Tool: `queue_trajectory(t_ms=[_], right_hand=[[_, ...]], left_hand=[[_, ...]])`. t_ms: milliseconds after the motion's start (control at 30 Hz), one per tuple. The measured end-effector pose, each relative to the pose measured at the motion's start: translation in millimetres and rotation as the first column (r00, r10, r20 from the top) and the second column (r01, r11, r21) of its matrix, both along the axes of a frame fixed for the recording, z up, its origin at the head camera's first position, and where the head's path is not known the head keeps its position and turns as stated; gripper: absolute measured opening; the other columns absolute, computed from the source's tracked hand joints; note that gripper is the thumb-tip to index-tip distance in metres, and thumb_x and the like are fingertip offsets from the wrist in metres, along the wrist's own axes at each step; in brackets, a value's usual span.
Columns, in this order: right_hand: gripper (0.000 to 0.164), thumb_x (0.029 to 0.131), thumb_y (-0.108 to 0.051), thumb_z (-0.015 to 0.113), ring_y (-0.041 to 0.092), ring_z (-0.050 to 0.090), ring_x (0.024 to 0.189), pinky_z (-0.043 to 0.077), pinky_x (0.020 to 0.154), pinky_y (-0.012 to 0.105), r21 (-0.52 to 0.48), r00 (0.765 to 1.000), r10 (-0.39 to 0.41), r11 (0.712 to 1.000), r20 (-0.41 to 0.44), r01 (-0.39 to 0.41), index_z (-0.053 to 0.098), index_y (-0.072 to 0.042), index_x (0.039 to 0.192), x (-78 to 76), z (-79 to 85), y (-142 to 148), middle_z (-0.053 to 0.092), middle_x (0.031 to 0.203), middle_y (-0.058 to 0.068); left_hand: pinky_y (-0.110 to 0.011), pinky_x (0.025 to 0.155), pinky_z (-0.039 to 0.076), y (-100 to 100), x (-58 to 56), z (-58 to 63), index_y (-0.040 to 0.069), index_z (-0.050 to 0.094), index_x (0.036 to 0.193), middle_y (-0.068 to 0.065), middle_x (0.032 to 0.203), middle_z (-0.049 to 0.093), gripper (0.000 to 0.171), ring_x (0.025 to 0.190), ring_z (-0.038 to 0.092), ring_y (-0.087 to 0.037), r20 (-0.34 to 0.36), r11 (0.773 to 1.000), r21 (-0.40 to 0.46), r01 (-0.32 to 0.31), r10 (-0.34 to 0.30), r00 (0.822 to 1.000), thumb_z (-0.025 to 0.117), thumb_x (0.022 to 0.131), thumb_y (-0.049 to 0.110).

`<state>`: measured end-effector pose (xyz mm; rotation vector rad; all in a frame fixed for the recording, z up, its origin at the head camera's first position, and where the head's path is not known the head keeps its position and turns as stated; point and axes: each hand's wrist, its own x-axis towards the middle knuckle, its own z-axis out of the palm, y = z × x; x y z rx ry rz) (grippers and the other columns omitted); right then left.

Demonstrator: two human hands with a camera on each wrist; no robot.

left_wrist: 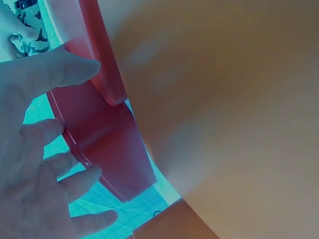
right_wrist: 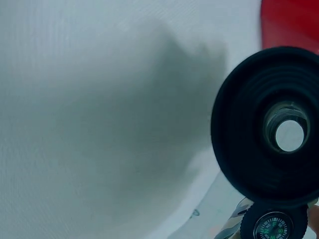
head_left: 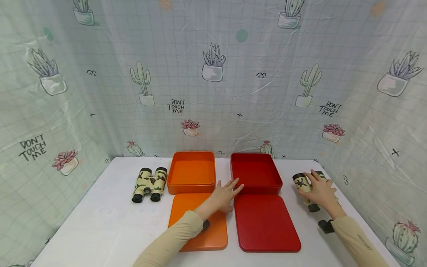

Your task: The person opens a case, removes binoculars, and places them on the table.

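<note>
My left hand hovers over the gap between the orange lid and the red lid, fingers spread and holding nothing. Its fingertips overlap the near left corner of the red box in the head view. At the right, my right hand grips camouflage binoculars from above, thumb on the left barrel; the hand hides much of the right barrel. In the right wrist view, a black lens end looms close, with a small round compass below it.
Left of the orange box lies a second pair of camouflage binoculars. Both boxes stand lidless at the back of the white table, each with its matching lid in front. A cactus-print curtain encloses the back and sides.
</note>
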<state>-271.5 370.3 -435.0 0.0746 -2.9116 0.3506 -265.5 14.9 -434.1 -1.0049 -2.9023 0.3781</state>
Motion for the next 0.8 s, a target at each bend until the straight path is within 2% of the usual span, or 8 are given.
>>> queue_trajectory(t_ms=[433,567,667,800], right_hand=[[0.074,0.069,-0.044,0.067,0.071,0.028,0.094,0.023,0.061,0.080,-0.020,0.999,-0.012,1.000,0.034,0.012,0.041,-0.005,0.126,-12.4,-12.6,2,0.028,0.137,0.031],[0.078,0.068,-0.053,0.064,0.071,0.029,0.093,0.025,0.061,0.078,-0.018,0.999,-0.013,1.000,0.035,0.013,0.041,-0.006,0.126,-15.4,-14.7,0,0.030,0.136,0.030],[0.077,0.069,-0.052,0.063,0.072,0.028,0.093,0.025,0.062,0.078,-0.011,0.999,-0.009,1.000,0.053,0.009,0.040,-0.006,0.127,-18.0,-15.7,-3,0.029,0.137,0.030],[0.072,0.071,-0.044,0.064,0.071,0.028,0.094,0.026,0.061,0.077,-0.008,0.997,0.009,1.000,0.076,-0.008,0.040,-0.005,0.127,-20.2,-15.7,-8,0.027,0.137,0.031]], left_hand=[[-0.048,0.101,0.035,1,1.8,0.4,0.027,0.017,0.143,-0.001,0.150,0.016,0.088,0.133,0.031,-0.017,0.006,1.000,0.010,0.004,-0.004,1.000,0.065,0.073,0.048],[-0.048,0.101,0.035,1,2.2,0.0,0.027,0.017,0.143,-0.001,0.150,0.016,0.088,0.132,0.032,-0.017,0.010,1.000,0.014,0.003,-0.003,1.000,0.065,0.073,0.049],[-0.048,0.101,0.035,0,2.1,0.0,0.027,0.016,0.143,-0.001,0.151,0.015,0.089,0.133,0.031,-0.017,0.017,1.000,0.017,-0.002,0.001,1.000,0.065,0.072,0.049],[-0.048,0.101,0.035,0,1.8,0.6,0.027,0.016,0.143,-0.001,0.151,0.015,0.090,0.132,0.032,-0.016,0.015,1.000,0.012,-0.005,0.005,1.000,0.065,0.072,0.050]])
